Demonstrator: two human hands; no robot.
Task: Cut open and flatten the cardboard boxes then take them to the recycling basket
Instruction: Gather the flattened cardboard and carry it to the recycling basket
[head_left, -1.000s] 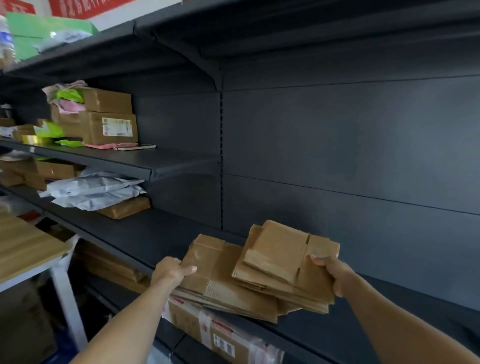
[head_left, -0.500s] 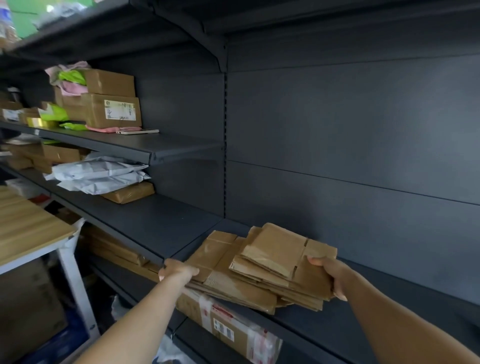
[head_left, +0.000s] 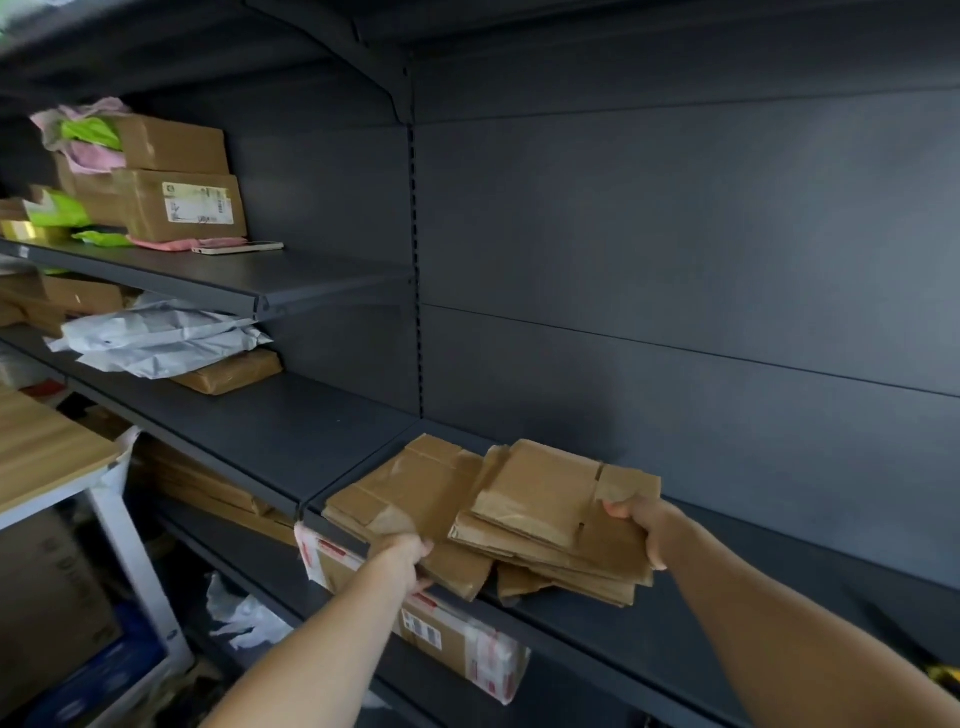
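Note:
A stack of flattened brown cardboard boxes (head_left: 524, 514) lies at the front of a dark metal shelf (head_left: 675, 639), partly over its edge. My left hand (head_left: 402, 553) grips the stack's near left edge, thumb on top and fingers below. My right hand (head_left: 641, 525) holds the stack's right side, thumb pressed on the top sheet. The upper sheets sit skewed to the right over a longer lower one. No recycling basket is visible.
Sealed cardboard parcels (head_left: 182, 202) and a phone (head_left: 236, 248) sit on the upper left shelf, grey mailer bags (head_left: 156, 343) on the shelf below. A taped box (head_left: 452, 639) stands under the stack. A wooden table (head_left: 47, 457) juts in at left. Scissors (head_left: 914, 649) lie at far right.
The view has shifted down and closer to the shelf. My left hand has slid right along the stack's near edge. The stack now rests lower at the shelf front.

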